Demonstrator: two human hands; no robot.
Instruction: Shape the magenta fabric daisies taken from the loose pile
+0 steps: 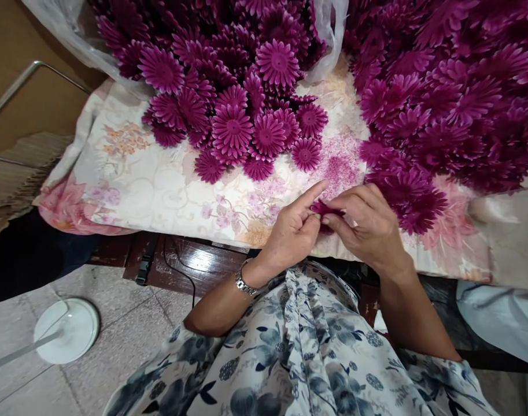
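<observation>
Close to the front edge of the cloth, a small purple artificial flower (327, 209) is pinched between both hands. My left hand (295, 227) grips it from the left, thumb pressed in and index finger stretched out past it. From the right, my right hand (366, 225) holds the same flower between thumb and fingertips. Much of the flower is hidden by the fingers. Just beyond my hands, purple dust (338, 169) marks the cloth. A single flower head (306, 154) lies at the near edge of the left heap.
A heap of flat purple flower heads (232, 130) spills from a clear plastic bag (333, 34). Fuller purple flowers (441, 98) are piled at the right. A floral cloth (159, 190) covers the table. A round white base (66, 332) with a pole stands on the floor at left.
</observation>
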